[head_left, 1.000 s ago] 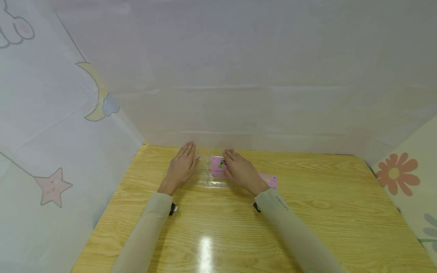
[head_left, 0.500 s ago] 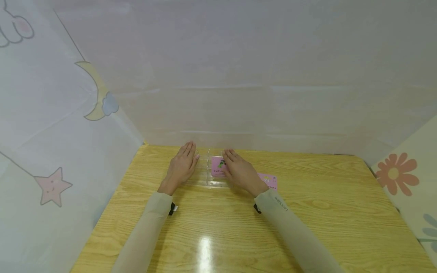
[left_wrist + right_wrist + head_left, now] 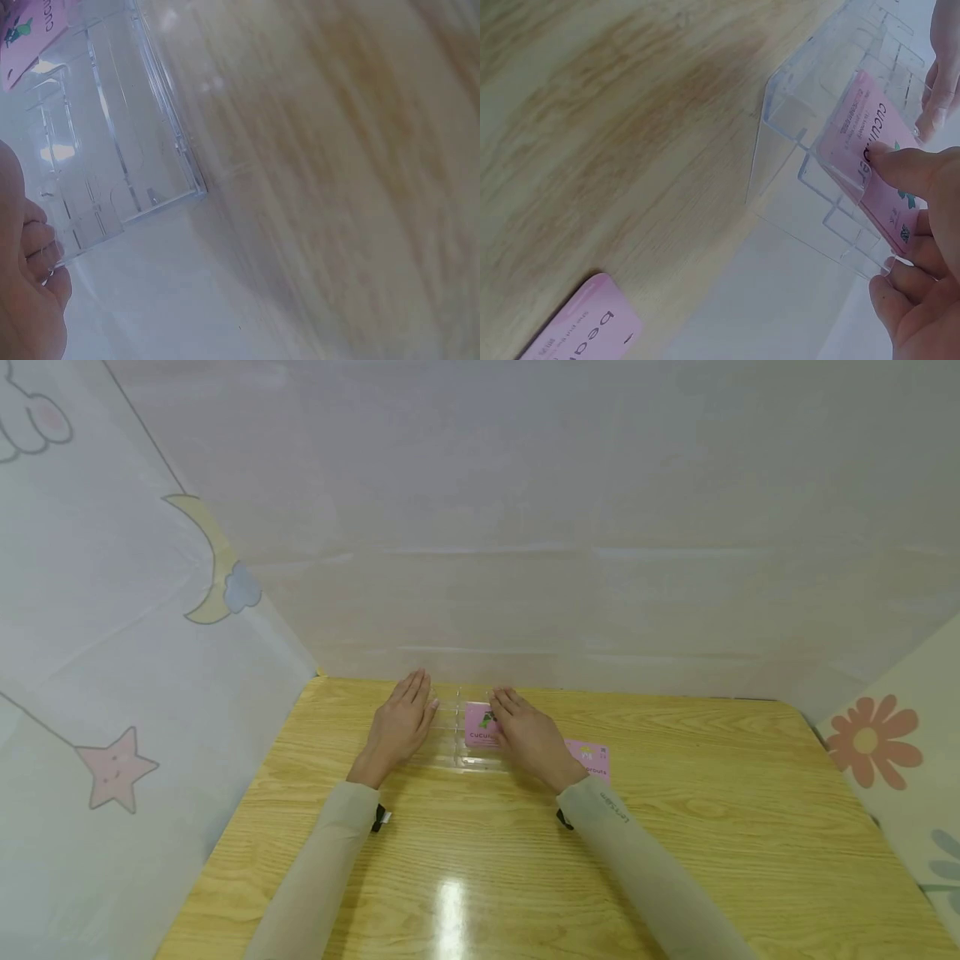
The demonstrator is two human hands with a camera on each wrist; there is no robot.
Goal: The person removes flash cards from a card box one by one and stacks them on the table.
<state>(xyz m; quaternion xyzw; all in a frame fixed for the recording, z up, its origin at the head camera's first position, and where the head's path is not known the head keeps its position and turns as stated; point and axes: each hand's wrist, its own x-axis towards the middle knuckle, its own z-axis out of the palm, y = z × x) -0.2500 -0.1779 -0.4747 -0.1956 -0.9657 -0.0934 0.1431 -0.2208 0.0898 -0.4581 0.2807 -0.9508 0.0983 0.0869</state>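
A clear plastic tray [image 3: 445, 735] with raised dividers lies near the table's back edge. My left hand [image 3: 399, 727] is at its left side; in the left wrist view its bent fingers [image 3: 41, 247] grip the tray's rim. My right hand [image 3: 534, 739] is at the right half, holding a pink card [image 3: 480, 724] marked "cucumber". In the right wrist view my thumb [image 3: 904, 169] presses the card's printed face, while the other fingers bend behind its far edge. The card leans at a slant in the tray's compartment. Part of it is hidden under my right hand.
Another pink card [image 3: 596, 758], printed with "sprouts", lies on the table right of the tray, partly covered by my right wrist. The wood-grain table [image 3: 465, 852] meets a pale wall sheet [image 3: 495, 610] just behind the tray. A decorated sheet [image 3: 82, 652] borders the left side.
Both hands stay at the tray. My right wrist has shifted slightly left, showing more of the "sprouts" card, and the cucumber card has moved very slightly.
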